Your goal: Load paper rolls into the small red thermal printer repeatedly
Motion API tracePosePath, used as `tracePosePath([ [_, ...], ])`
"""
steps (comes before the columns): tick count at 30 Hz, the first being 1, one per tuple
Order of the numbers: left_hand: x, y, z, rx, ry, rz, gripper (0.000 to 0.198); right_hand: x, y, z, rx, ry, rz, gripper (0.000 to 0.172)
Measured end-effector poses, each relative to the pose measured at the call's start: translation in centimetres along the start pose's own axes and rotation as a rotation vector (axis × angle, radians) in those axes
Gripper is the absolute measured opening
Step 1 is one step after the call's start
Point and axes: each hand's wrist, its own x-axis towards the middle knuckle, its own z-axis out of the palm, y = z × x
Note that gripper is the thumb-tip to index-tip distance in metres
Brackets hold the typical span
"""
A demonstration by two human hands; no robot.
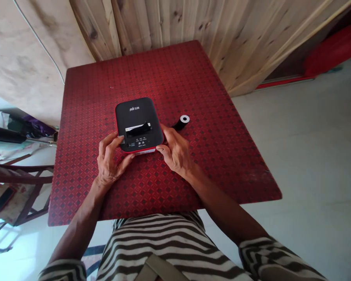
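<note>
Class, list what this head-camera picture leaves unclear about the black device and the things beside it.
All in the head view:
- Button labels on the black rounded plastic device: too small to read.
- Its front corners: covered by the left hand and right hand.
- Black roll with white end: near end behind that hand.

the black printer [139, 123] is a squat box with rounded corners, a red band around its base and a white logo near its far edge. it sits flat and upright near the middle of the red table [222, 156], slightly toward the near edge. its top has a slot with a white paper strip [133, 127] in it, and a row of small buttons along the near side.
</note>
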Motion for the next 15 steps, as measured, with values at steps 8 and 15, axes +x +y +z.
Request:
tracePosePath([
  [8, 0.0, -0.39, -0.44, -0.029, -0.009, -0.011, 0.066, -0.4, -0.1, 0.0, -0.033, -0.052, 0.016, 0.075],
  [15, -0.11, -0.27, -0.4, -0.038, -0.007, -0.025, 0.066, -0.22, -0.71, -0.15, -0.04, -0.047, 0.006, 0.073],
])
